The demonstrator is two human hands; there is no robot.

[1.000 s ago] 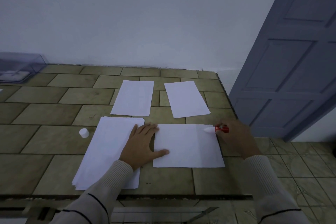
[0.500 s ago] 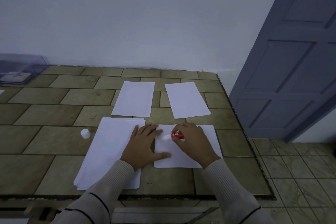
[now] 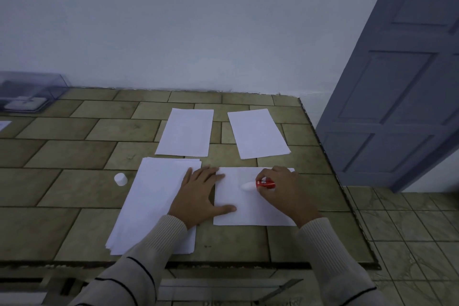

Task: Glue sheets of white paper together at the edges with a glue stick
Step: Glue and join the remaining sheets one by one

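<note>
Tiled tabletop (image 3: 74, 156). Left hand (image 3: 198, 191) flat, pinning sheet (image 3: 248, 208); right hand (image 3: 283, 189) beside it grips glue stick (image 3: 263, 184). Weak pinning: sheet could skid, wrinkle.

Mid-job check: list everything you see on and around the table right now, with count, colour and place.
near sheet: 1, white, table front, under both hands
paper stack: 1, white, left of the near sheet
far left sheet: 1, white, behind the stack
far right sheet: 1, white, beside it, apart
glue stick: 1, red with white tip, tip over the near sheet
cap: 1, white, left of the stack
clear box: 1, transparent, far left by the wall
table: 1, olive-brown tiles
door: 1, blue-grey, right of the table
left hand: 1, flat across the stack and the near sheet's left edge
right hand: 1, grips the glue stick
</note>
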